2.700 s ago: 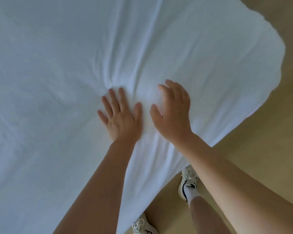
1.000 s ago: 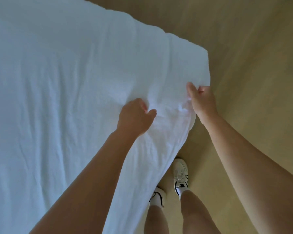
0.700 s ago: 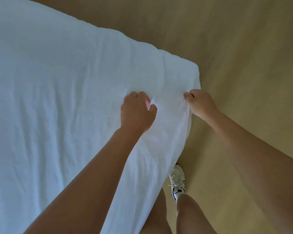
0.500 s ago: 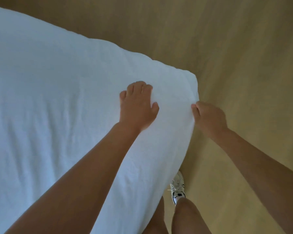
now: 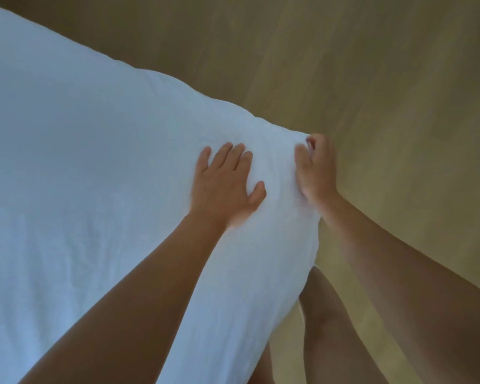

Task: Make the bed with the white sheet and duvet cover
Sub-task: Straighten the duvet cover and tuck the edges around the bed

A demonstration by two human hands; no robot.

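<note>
The white duvet cover (image 5: pixel 89 167) spreads over the bed and fills the left and middle of the head view, with one corner pointing right. My left hand (image 5: pixel 225 184) lies flat on the fabric just inside that corner, fingers spread. My right hand (image 5: pixel 315 170) grips the corner's edge, thumb on top and fingers curled around the side. The fabric near the corner looks smooth, with faint creases further left.
A light wooden floor (image 5: pixel 385 92) runs along the top and right of the bed. My bare legs (image 5: pixel 324 322) stand close against the bed's edge at the bottom, below the corner.
My left hand has opened from a fist to a flat palm on the cover. My right hand slid up along the edge to the corner tip. The creases by the corner have flattened.
</note>
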